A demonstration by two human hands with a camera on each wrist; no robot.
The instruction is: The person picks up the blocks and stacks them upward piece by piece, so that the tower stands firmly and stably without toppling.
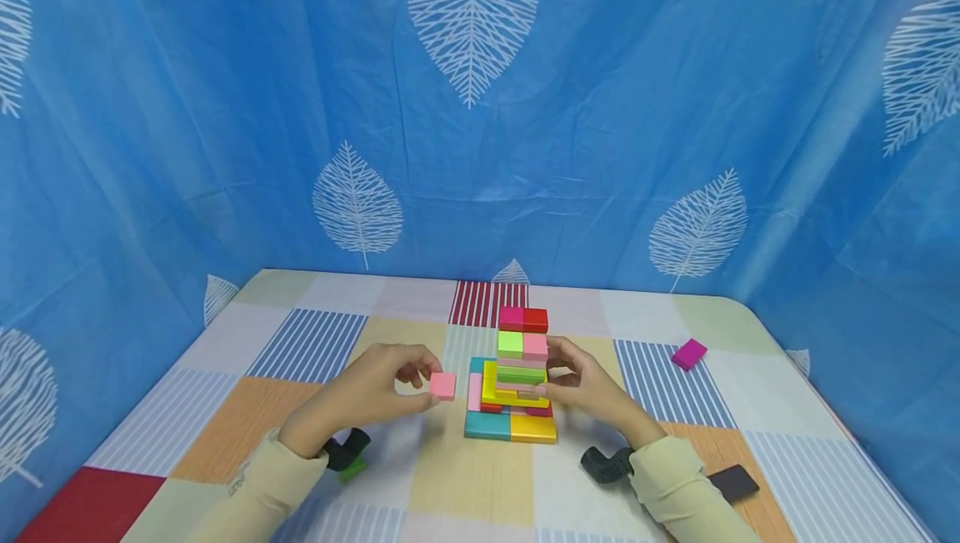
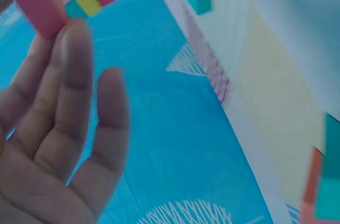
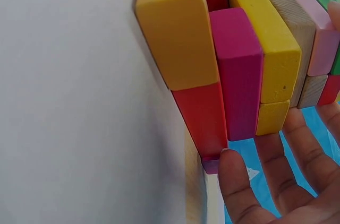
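The left hand (image 1: pixel 375 393) pinches a small pink block (image 1: pixel 442 384) in its grip (thumb and fingertips curled round it), held just above the desk (image 1: pixel 480 485). Just beyond that grip to the right rises the block tower (image 1: pixel 517 376), and the right hand (image 1: pixel 592 389) rests against its far side, fingers (image 3: pixel 297 155) relaxed and open. Well past it lies a magenta block (image 1: pixel 688 354).

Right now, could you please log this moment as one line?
left hand: pinches pink block | right hand: touches block tower | table
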